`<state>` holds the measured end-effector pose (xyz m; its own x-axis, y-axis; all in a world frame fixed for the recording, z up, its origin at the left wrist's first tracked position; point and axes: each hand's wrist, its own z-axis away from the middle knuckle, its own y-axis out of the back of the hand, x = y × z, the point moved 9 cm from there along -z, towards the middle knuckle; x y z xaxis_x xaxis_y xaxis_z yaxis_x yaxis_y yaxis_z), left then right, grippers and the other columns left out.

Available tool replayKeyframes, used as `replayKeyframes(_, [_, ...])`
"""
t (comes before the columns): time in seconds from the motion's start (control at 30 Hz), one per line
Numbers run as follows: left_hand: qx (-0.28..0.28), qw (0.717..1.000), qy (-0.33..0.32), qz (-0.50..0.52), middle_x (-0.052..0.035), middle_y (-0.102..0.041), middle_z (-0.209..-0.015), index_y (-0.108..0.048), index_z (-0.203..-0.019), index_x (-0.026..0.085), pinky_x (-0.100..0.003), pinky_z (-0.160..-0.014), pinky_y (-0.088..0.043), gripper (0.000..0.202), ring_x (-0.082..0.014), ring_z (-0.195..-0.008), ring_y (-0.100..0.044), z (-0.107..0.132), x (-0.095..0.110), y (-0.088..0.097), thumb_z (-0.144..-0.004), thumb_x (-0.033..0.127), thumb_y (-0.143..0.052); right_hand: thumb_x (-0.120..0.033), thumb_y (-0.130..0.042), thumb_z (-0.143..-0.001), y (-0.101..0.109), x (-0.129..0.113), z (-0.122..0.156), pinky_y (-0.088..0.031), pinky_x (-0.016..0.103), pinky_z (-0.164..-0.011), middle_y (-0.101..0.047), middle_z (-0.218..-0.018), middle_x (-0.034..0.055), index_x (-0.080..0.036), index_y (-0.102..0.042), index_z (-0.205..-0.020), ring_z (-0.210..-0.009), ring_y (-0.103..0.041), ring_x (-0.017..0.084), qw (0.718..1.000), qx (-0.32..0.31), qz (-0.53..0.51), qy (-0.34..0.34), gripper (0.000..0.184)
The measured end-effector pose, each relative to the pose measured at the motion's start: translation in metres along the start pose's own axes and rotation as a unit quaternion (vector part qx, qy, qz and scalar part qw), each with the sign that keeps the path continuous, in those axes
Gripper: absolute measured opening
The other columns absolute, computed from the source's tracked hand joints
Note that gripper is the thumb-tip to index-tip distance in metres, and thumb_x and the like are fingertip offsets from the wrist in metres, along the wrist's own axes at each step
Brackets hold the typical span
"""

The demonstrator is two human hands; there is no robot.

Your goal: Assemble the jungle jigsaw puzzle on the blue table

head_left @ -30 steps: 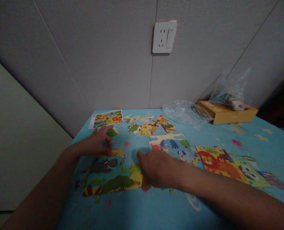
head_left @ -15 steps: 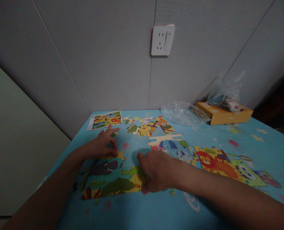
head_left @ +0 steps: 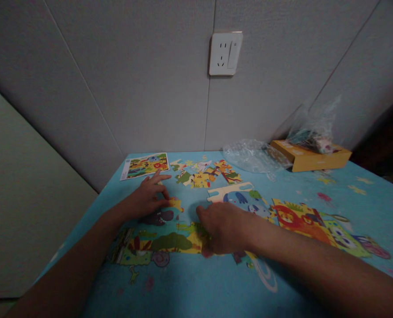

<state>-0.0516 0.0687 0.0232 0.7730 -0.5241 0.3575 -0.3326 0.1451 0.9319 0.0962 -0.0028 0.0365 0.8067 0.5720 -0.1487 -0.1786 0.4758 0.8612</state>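
Note:
A partly joined jigsaw puzzle section [head_left: 169, 242] with a hippo, a crocodile and green bushes lies on the blue tablecloth. At its upper left edge, my left hand [head_left: 148, 196] has thumb and index finger pinched by a yellow piece, the other fingers stretched out. My right hand [head_left: 226, 227] is closed at the section's right end, its fingertips partly hidden. Just beyond the right hand lies an elephant puzzle section [head_left: 244, 198]. Farther right is a lion puzzle section [head_left: 302, 221].
Several loose puzzle pieces [head_left: 201, 179] lie near the wall, beside a printed picture sheet [head_left: 145, 165]. A clear plastic bag [head_left: 252, 154] and a yellow box [head_left: 318, 161] with another bag on it stand at the back right. A wall socket [head_left: 225, 53] is above.
The hippo puzzle section has slid away from me and to the right, with both hands moving along with it. A dark piece now shows below my right wrist.

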Motion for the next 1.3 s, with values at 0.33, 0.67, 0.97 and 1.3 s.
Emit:
replayKeyframes(0.33, [0.098,0.994,-0.045,0.001,-0.0104,-0.059,-0.129,-0.067,-0.092,0.02,-0.046,-0.108,-0.04,0.025,-0.0284,-0.123,-0.053,-0.002,-0.006,0.011,-0.089,0.04,-0.053,-0.036,-0.064,-0.088,0.065,0.098,0.038,-0.044,0.03,-0.068,-0.07,-0.091,0.0088,-0.016,-0.067,-0.11,-0.076,-0.064,0.02,0.973,0.225,0.014,-0.042,0.03])
replayKeyframes(0.67, [0.059,0.997,-0.051,-0.002,-0.0042,-0.066,-0.084,-0.065,-0.078,0.02,-0.035,-0.08,-0.047,0.026,-0.022,-0.084,-0.06,-0.006,0.0,0.005,-0.088,0.042,-0.055,-0.052,-0.065,-0.085,0.006,0.134,0.029,-0.041,0.045,-0.101,-0.055,-0.125,0.0164,-0.015,-0.064,-0.123,-0.117,-0.052,0.027,0.944,0.316,-0.081,0.056,0.052])
replayKeyframes(0.97, [0.013,1.0,-0.021,0.006,-0.0034,-0.065,-0.08,-0.066,-0.081,0.019,-0.032,-0.069,-0.045,0.028,-0.0195,-0.073,-0.059,-0.007,-0.005,-0.005,-0.089,0.044,-0.056,-0.061,-0.07,-0.076,-0.004,0.125,0.021,-0.035,0.051,-0.106,-0.049,-0.134,0.0172,-0.02,-0.06,-0.132,-0.129,-0.043,0.033,0.958,0.267,-0.08,0.065,0.071])
replayKeyframes(1.3, [-0.009,0.999,-0.038,0.001,-0.0038,-0.067,-0.084,-0.066,-0.081,0.022,-0.034,-0.073,-0.046,0.029,-0.0202,-0.079,-0.06,-0.005,0.001,-0.009,-0.09,0.047,-0.056,-0.061,-0.08,-0.063,-0.008,0.121,0.032,-0.025,0.055,-0.111,-0.035,-0.151,0.0167,-0.024,-0.055,-0.137,-0.141,-0.028,0.036,0.971,0.201,-0.085,0.094,0.086])
